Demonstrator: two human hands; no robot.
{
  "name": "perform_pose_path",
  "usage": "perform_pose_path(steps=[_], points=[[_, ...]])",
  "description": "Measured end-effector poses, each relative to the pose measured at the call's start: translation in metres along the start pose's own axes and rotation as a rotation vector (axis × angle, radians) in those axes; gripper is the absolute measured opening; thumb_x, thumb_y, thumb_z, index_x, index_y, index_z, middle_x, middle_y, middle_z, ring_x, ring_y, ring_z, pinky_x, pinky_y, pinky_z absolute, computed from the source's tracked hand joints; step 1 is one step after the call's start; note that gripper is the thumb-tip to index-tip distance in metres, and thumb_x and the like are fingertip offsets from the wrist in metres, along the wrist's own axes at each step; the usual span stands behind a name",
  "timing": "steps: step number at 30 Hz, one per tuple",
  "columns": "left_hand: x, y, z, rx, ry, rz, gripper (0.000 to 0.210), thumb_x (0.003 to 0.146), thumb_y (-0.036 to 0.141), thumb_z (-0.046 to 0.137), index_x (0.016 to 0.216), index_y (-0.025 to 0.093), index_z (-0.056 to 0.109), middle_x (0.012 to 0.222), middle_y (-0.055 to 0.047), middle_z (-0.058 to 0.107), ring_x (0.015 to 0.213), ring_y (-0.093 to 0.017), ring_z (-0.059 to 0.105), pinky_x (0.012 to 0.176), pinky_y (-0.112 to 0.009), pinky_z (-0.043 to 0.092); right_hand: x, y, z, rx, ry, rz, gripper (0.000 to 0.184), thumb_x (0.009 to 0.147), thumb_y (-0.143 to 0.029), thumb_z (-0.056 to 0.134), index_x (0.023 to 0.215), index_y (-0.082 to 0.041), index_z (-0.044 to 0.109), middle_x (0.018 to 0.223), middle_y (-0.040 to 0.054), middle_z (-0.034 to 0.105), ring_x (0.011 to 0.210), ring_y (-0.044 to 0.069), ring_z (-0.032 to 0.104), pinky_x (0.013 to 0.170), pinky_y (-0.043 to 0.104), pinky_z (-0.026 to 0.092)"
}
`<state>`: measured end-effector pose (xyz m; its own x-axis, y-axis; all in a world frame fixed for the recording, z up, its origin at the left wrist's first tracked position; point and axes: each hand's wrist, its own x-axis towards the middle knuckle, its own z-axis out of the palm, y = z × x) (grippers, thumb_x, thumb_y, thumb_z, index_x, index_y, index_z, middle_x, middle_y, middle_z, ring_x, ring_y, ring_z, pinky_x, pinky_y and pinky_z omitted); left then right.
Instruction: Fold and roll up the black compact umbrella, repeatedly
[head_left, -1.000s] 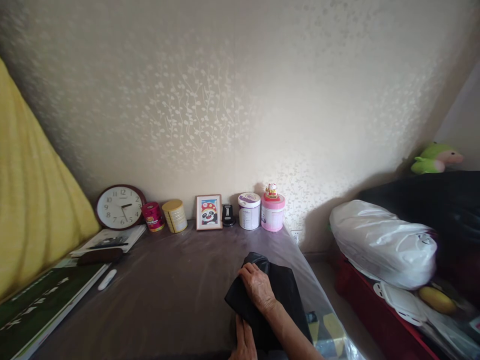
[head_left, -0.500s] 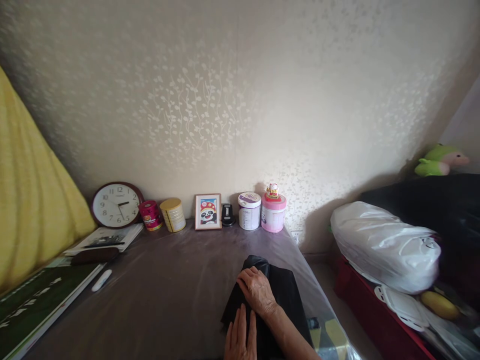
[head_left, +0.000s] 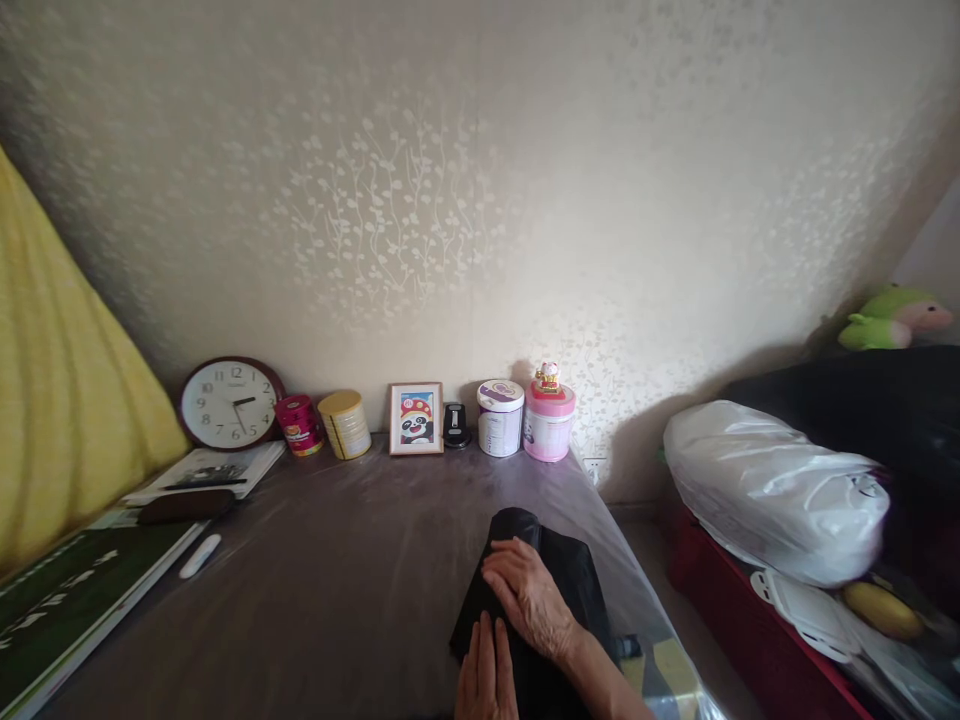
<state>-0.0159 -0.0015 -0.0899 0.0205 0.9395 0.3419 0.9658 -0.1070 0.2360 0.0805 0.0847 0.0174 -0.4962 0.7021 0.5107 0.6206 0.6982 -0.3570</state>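
Note:
A black piece of thin, slightly shiny fabric, folded into a flat pile, lies at the table's right front. I cannot tell what kind of item it is. My right hand rests on top of it, fingers stretched out and pointing to the upper left. Lower down, my left hand lies flat on the fabric's left part with its fingers together and straight. The right thumb side is close to the left fingertips. Neither hand grips the cloth; part of it is hidden under my hands and forearm.
Along the wall stand a clock, a pink tin, a yellow tin, a picture frame and two lidded tubs. A green book and white pen-like object lie left. A white bag sits beyond the table's right edge.
My right hand has slid slightly to the right and down over the black fabric. My left hand stays flat, its fingers now closer together.

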Motion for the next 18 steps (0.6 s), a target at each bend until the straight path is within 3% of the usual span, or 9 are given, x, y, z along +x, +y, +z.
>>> perform_pose_path(steps=[3,8,12,15,18], points=[[-0.001,0.0,0.001,0.0,-0.016,-0.015,0.054,0.08,-0.002,0.029,0.127,0.018,0.043,0.132,-0.009,0.049,0.123,-0.024,0.044,0.101,-0.035,0.042,-0.006,-0.002,0.006,0.006,-0.078,0.013,0.025,0.093,-0.022,0.039,0.093,-0.026,0.064,0.096,-0.002,0.069,0.113,0.014,0.05,0.107,0.04,0.025],[-0.001,-0.003,-0.004,-0.018,-0.067,-0.037,0.057,0.079,-0.005,0.025,0.128,0.017,0.041,0.133,-0.008,0.047,0.123,-0.022,0.043,0.102,-0.032,0.042,0.015,0.024,0.011,-0.048,-0.077,0.084,0.029,0.092,-0.018,0.038,0.092,-0.026,0.066,0.098,-0.0007,0.069,0.114,0.016,0.05,0.106,0.044,0.025],[0.003,-0.003,-0.009,-0.07,-0.152,-0.069,0.057,0.079,-0.004,0.022,0.13,0.017,0.037,0.136,-0.009,0.043,0.125,-0.023,0.041,0.102,-0.033,0.042,0.033,0.041,0.011,-0.092,-0.061,0.168,0.032,0.092,-0.019,0.036,0.086,-0.024,0.067,0.098,-0.0004,0.069,0.111,0.018,0.052,0.101,0.042,0.032],[0.005,-0.004,-0.014,-0.116,-0.207,-0.076,0.059,0.079,-0.004,0.02,0.131,0.017,0.036,0.138,-0.01,0.04,0.126,-0.025,0.039,0.102,-0.035,0.041,0.041,0.047,0.007,-0.126,-0.043,0.208,0.032,0.093,-0.019,0.033,0.091,-0.022,0.066,0.098,0.0034,0.068,0.099,0.018,0.059,0.093,0.037,0.04],[0.005,-0.004,-0.018,-0.153,-0.221,-0.042,0.057,0.08,0.0,0.027,0.133,0.018,0.033,0.139,-0.01,0.04,0.129,-0.026,0.036,0.105,-0.035,0.038,0.036,0.056,-0.002,-0.156,0.052,0.309,0.028,0.092,-0.022,0.036,0.096,-0.02,0.064,0.098,0.0063,0.068,0.094,0.019,0.061,0.09,0.033,0.043]])
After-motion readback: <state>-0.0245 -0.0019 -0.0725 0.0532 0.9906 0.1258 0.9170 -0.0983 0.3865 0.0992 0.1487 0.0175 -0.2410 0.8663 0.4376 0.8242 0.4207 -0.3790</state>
